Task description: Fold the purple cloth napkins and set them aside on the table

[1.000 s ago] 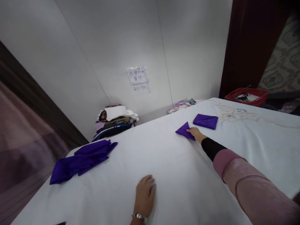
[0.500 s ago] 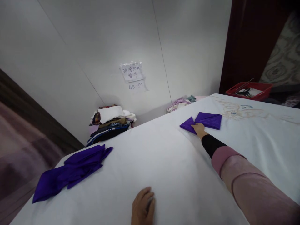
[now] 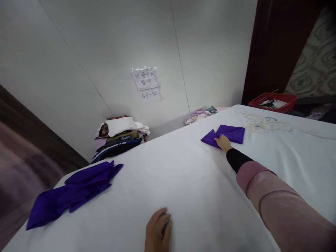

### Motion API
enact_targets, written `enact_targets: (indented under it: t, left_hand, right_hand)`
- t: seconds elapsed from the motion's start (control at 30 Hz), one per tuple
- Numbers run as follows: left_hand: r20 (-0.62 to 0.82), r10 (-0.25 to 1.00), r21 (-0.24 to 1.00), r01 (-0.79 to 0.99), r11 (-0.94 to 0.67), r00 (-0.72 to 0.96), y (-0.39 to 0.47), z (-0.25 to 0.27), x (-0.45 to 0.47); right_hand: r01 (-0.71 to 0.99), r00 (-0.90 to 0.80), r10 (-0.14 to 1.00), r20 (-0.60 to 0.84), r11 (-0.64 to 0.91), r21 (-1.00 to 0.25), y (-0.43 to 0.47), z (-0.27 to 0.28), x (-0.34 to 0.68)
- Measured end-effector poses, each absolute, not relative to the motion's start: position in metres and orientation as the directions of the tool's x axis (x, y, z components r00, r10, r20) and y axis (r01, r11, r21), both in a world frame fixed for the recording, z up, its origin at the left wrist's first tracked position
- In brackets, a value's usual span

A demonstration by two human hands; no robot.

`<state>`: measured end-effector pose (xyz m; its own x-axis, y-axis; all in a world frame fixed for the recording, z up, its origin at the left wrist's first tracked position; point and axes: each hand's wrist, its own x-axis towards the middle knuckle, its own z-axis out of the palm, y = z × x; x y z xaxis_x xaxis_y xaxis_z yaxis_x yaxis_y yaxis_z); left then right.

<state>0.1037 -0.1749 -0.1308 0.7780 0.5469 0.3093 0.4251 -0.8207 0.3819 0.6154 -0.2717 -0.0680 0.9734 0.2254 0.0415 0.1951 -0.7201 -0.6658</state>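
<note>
My right hand (image 3: 223,142) reaches out to the far side of the table and pinches the edge of a triangular folded purple napkin (image 3: 210,137). Right beside that triangle, partly behind my fingers, lies a second folded purple piece (image 3: 233,133); whether the two overlap cannot be made out. My left hand (image 3: 157,229) rests on the white tablecloth (image 3: 181,182) near the front edge of the view, fingers loosely bent and thumb apart, with nothing seen in it. Off to the left, a loose heap of purple napkins (image 3: 76,187) lies crumpled on the cloth.
A pile of folded clothes (image 3: 120,134) stands beyond the table's far edge, with a smaller cloth heap (image 3: 198,115) to its right. A red basket (image 3: 273,102) sits at the far right corner. A handwritten sign (image 3: 145,82) hangs on the wall.
My right hand has slid the triangular napkin slightly right, closer to the other folded piece. My left hand stays on the tablecloth. The whole view has shifted a little.
</note>
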Motion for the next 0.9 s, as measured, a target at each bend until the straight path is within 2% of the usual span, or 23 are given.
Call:
enact_targets:
  t: [0.13, 0.27, 0.37, 0.47, 0.63, 0.9]
  left_hand:
    - [0.398, 0.503, 0.351, 0.379, -0.856, 0.767, -0.177, -0.124, 0.106]
    - [0.427, 0.492, 0.323, 0.38, -0.867, 0.759, -0.179, -0.12, 0.107]
    - [0.441, 0.475, 0.313, 0.366, -0.877, 0.762, -0.179, -0.117, 0.109]
    - [0.443, 0.478, 0.307, 0.372, -0.876, 0.758, -0.18, -0.114, 0.11]
    - [0.471, 0.462, 0.306, 0.352, -0.885, 0.751, -0.181, -0.111, 0.111]
    - [0.437, 0.523, 0.37, 0.383, -0.846, 0.732, -0.188, -0.103, 0.114]
  right_hand:
    - [0.277, 0.961, 0.239, 0.143, -0.769, -0.576, -0.276, -0.063, 0.6]
    - [0.49, 0.871, 0.386, 0.304, -0.732, -0.473, -0.283, -0.067, 0.573]
    - [0.701, 0.705, 0.595, 0.385, -0.665, -0.256, -0.288, -0.079, 0.555]
    - [0.754, 0.636, 0.705, 0.315, -0.655, -0.055, -0.291, -0.09, 0.549]
    - [0.72, 0.681, 0.691, 0.242, -0.692, -0.052, -0.295, -0.092, 0.555]
    - [0.73, 0.679, 0.709, 0.189, -0.679, -0.077, -0.301, -0.088, 0.552]
